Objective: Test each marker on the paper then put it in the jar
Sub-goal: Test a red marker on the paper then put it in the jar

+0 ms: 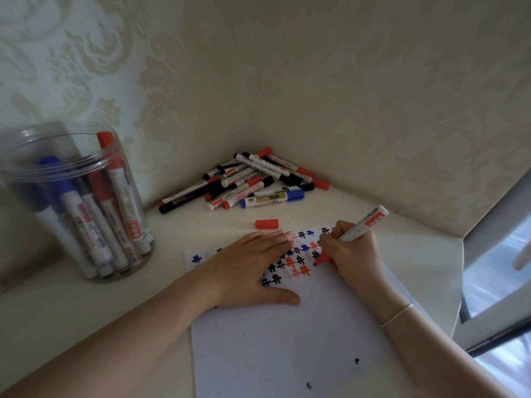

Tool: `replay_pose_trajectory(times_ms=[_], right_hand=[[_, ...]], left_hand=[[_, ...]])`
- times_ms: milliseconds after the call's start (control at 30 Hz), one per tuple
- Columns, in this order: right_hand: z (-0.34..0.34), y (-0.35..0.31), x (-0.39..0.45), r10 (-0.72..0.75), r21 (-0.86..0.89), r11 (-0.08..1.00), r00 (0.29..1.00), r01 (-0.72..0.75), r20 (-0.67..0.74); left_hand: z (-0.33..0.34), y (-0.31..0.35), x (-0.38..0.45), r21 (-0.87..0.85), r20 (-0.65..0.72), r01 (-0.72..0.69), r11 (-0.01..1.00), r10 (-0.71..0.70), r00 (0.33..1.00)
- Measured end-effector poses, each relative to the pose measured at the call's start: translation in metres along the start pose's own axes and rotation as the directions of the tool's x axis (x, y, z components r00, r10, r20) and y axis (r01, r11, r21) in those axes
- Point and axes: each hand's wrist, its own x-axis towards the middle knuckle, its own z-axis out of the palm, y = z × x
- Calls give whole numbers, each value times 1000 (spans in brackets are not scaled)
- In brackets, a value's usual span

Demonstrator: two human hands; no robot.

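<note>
Right hand [349,248] grips uncapped red marker [356,232], tip on paper [287,340]; left hand [250,268] lies flat, fingers straight, on paper.

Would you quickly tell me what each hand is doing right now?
Left hand: open, flat on the paper.
Right hand: gripping the red marker.

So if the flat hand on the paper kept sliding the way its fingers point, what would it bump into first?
The left hand lies flat on the paper, fingers pointing toward the right hand that holds the red marker. It would probably meet that hand first. The loose red cap sits off that line, so likely missed.
</note>
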Motion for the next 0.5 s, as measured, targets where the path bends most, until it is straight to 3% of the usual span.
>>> replay_pose_trajectory(times_ms=[100, 267, 400, 500], right_hand=[[-1, -3, -3, 9, -4, 1000, 998, -8, 56], [3, -1, -1, -34, -66, 997, 999, 32, -26], [-1, -1, -2, -1, 30, 1000, 999, 0, 32], [2, -1, -3, 12, 7, 1000, 999, -12, 45]], left_hand=[[0, 0, 0, 5, 1, 0, 1000, 0, 1000], [-2, 2, -1, 6, 7, -5, 1000, 5, 1000], [-1, 1, 0, 3, 10, 1, 1000, -1, 1000], [-1, 1, 0, 8, 7, -2, 1000, 2, 1000]])
